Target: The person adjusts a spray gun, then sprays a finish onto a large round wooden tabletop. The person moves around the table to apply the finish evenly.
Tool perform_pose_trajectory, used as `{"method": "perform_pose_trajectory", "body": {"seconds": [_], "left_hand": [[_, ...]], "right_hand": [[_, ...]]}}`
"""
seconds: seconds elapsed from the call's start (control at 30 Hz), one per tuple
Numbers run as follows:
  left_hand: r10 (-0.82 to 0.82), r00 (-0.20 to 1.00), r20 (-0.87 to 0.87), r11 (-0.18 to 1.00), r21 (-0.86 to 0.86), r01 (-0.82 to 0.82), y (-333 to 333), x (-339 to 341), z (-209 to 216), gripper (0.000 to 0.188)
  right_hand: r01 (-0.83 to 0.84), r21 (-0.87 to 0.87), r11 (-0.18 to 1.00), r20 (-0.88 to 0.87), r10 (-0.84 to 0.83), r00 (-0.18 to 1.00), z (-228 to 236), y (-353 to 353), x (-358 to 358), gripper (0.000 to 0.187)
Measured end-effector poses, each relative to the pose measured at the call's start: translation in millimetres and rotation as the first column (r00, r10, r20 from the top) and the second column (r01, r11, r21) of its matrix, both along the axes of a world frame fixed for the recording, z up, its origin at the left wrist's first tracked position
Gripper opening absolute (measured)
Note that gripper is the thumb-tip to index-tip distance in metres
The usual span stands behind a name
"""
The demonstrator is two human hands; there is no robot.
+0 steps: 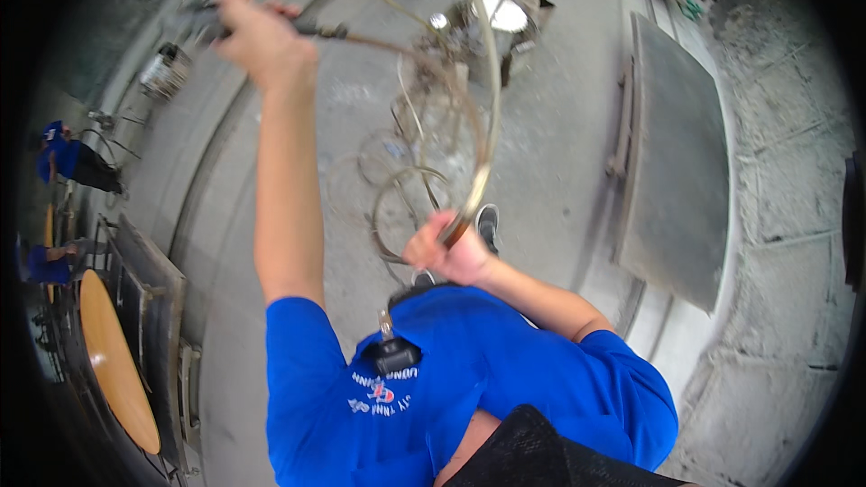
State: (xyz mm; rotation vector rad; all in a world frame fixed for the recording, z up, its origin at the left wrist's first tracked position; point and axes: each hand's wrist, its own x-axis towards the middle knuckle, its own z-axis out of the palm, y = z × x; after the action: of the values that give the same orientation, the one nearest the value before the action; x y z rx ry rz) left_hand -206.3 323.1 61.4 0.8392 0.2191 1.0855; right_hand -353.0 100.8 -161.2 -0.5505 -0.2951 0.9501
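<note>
With the left hand (266,41) gripping a dark, slender tool (327,32) out front-left and the right hand (451,252) closed around a pale, glossy hose (493,81), a sharp tug could snag the brownish hose loops (377,216) on a dark shoe (487,224).

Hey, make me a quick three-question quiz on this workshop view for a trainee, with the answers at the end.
1. Multiple choice: what does the person's right hand grip?
A. a broom
B. a pale hose
C. a bucket

2. True or false: the left hand is stretched farther out than the right.

3. Fill in the blank: the orange oval board is on the person's ___ side.

Key: 1. B; 2. True; 3. left
</note>
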Motion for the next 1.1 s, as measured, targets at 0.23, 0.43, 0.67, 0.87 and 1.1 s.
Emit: {"method": "perform_pose_trajectory", "body": {"seconds": [0.23, 0.43, 0.67, 0.87, 1.1], "left_hand": [[-0.514, 0.663, -0.544, 0.673, 0.223, 0.705, -174, -67, -188, 0.095], [-0.556, 0.389, -0.734, 0.357, 0.212, 0.91, -311, -227, -280, 0.073], [-0.715, -0.343, -0.609, -0.614, 0.314, 0.724, -387, -410, -203, 0.064], [-0.695, -0.308, -0.65, -0.719, 0.637, 0.279, -412, -462, -114, 0.046], [-0.859, -0.441, -0.261, -0.26, 0.963, -0.063, -505, -520, -71, 0.04]], "right_hand": [[0.592, 0.654, 0.471, -0.583, -0.185, 0.791, 101, -138, -98, 0.037], [0.784, -0.617, -0.071, 0.416, -0.875, 0.249, 19, -197, -214, 0.053], [0.85, -0.447, -0.281, 0.399, -0.912, -0.091, -7, -238, -376, 0.073], [0.859, -0.308, -0.41, 0.38, -0.88, -0.283, 85, -239, -531, 0.078], [0.84, -0.256, -0.479, 0.12, -0.878, -0.464, 104, -197, -611, 0.077]]}}
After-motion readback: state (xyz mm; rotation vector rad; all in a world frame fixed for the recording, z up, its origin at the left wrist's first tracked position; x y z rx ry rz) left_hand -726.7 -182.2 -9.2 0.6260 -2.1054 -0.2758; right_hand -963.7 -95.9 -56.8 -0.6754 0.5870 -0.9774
